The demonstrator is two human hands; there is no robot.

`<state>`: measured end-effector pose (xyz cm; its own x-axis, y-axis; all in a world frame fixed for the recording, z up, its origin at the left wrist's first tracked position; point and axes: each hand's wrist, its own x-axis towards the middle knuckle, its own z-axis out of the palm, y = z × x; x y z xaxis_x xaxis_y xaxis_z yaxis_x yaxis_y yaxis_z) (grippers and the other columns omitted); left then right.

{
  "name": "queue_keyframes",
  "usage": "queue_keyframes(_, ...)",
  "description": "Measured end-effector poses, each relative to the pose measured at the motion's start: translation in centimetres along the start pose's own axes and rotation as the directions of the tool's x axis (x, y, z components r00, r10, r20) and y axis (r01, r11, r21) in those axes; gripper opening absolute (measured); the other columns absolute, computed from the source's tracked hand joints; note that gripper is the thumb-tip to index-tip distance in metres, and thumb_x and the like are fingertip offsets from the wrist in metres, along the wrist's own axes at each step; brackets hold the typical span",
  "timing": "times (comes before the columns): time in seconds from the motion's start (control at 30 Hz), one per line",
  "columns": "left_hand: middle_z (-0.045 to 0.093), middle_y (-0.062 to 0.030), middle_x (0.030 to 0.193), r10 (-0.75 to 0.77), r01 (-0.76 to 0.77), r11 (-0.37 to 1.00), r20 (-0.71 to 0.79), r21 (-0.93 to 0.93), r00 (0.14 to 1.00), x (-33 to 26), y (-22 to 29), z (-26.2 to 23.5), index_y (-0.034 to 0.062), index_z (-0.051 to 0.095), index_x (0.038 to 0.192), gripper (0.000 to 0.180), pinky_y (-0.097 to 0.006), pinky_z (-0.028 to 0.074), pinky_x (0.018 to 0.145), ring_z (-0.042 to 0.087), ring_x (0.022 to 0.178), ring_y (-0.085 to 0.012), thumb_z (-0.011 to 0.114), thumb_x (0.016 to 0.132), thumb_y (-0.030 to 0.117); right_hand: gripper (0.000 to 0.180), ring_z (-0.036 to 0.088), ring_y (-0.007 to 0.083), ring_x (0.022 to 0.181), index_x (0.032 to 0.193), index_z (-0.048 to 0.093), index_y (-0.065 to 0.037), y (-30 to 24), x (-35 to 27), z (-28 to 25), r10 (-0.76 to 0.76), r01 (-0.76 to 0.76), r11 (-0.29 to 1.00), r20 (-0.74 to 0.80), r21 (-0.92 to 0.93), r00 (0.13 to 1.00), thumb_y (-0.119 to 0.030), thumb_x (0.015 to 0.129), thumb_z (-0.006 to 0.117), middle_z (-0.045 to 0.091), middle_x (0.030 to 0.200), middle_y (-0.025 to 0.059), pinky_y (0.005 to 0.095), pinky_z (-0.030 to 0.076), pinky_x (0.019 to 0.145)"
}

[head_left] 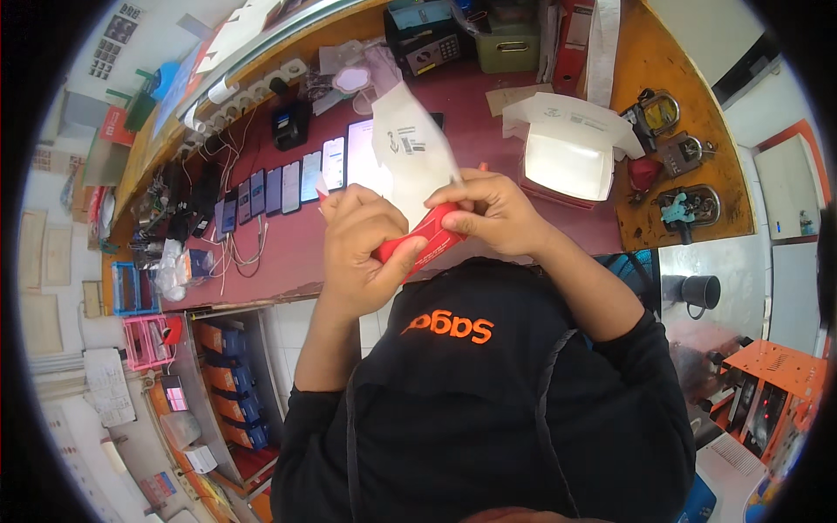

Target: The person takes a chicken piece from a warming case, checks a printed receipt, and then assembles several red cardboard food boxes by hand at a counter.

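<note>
Between my two hands is a partly folded cardboard food box [410,148], white on its large upright panel and red on the edge toward me. My left hand [366,248] is closed on its left side, thumb pressed on the red flap. Fingers and thumb of my right hand [497,213] pinch the red part at its right corner. Just right of my hands stands an open box [571,161], white inside and red outside, with its lid flaps spread. Beyond my left hand a tablet [359,152] with a lit screen lies partly behind the held box.
Several phones [290,186] lie in a row on the dark red table [471,96], with white cables [235,253] nearby. At the back are a black cash box [427,52] and a green box [507,48]. Metal clamp-like tools [689,205] sit at the right edge.
</note>
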<state>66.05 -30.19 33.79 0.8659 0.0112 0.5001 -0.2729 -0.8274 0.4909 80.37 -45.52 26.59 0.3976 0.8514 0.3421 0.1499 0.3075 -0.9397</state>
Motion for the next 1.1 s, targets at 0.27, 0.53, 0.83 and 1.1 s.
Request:
queue_keyframes(0.27,0.058,-0.0129,0.112,-0.006,-0.046,0.997,-0.683,-0.058,0.731,-1.0,-3.9,-2.7,0.0012,0.051,0.122,0.080,-0.041,0.031,0.099,0.051,0.109,-0.0289,0.072,0.069,0.057,0.011,0.038,0.0046,0.056,0.100,0.053,-0.006,1.7,-1.3,-0.7,0.222,-0.081,0.634,-0.081,0.769,0.972,-0.014,0.093,0.050,0.053,0.078,-0.0010,0.0213,0.037,0.051)
queue_keyframes(0.53,0.049,-0.0143,0.127,-0.427,0.246,0.613,-0.052,-0.751,0.903,-4.4,-4.3,-5.0,-0.0028,0.034,0.134,0.095,-0.035,0.044,0.094,0.053,0.111,-0.0210,0.087,0.059,0.020,0.016,0.039,0.0043,0.057,0.104,0.054,-0.007,1.9,-2.3,-0.9,0.343,-0.237,0.421,0.089,0.876,0.935,-0.014,0.090,0.051,0.052,0.077,-0.0011,0.0201,0.036,0.050)
queue_keyframes(0.83,0.050,-0.0140,0.123,-0.344,0.417,0.707,0.237,-0.572,0.909,-4.5,-2.5,-3.3,0.0011,0.032,0.135,0.086,-0.029,0.050,0.080,0.058,0.103,-0.0203,0.081,0.064,0.001,0.038,0.053,0.0103,0.090,0.120,0.051,-0.002,-0.1,-0.7,-2.7,0.186,-0.182,0.983,-0.168,0.041,0.968,0.001,0.082,0.048,0.056,0.093,0.0036,0.0245,0.043,0.082)
queue_keyframes(1.1,0.055,-0.0124,0.113,-0.429,0.344,0.554,0.094,-0.758,0.898,-1.5,-0.5,0.6,0.0047,0.044,0.129,0.061,-0.022,0.048,0.065,0.058,0.074,-0.0098,0.070,0.074,-0.003,0.032,0.055,0.0118,0.073,0.100,0.054,0.000,-4.1,1.2,0.2,0.231,-0.236,0.969,-0.078,-0.070,0.970,0.005,0.069,0.046,0.059,0.078,0.0056,0.0261,0.045,0.065)
